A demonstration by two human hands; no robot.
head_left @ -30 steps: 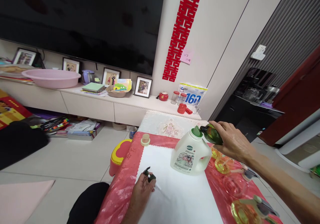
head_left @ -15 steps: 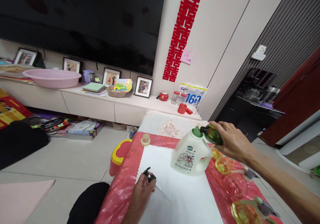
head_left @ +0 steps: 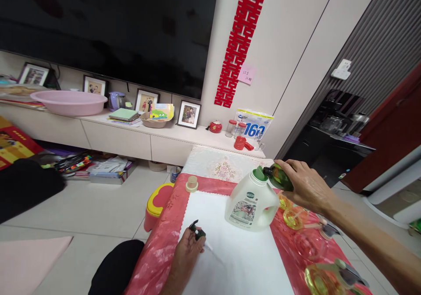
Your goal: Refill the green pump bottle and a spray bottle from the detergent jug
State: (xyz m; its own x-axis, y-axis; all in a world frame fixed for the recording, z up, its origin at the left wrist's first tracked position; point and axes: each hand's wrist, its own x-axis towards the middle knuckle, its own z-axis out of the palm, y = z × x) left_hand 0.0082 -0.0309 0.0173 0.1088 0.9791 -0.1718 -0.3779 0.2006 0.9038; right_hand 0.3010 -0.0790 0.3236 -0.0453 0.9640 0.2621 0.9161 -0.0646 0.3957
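Observation:
My right hand (head_left: 304,183) grips a green bottle (head_left: 282,179), tipped on its side. Its dark neck meets the green-rimmed mouth of a pale green detergent jug (head_left: 250,203), which stands upright on a white sheet (head_left: 210,218). Whether liquid is flowing cannot be made out. Low over the sheet, my left hand (head_left: 188,252) is closed around a black pump head (head_left: 197,231) with a thin clear tube pointing right. A pale translucent cap (head_left: 191,183) rests at the far left of the table, apart from both hands.
Several pump bottles (head_left: 311,242), clear and yellow, line the right side of the red-covered table (head_left: 156,247). A yellow and red stool (head_left: 159,203) stands at its left. Behind is a low cabinet (head_left: 115,139) with a pink basin (head_left: 70,104), photo frames and jars.

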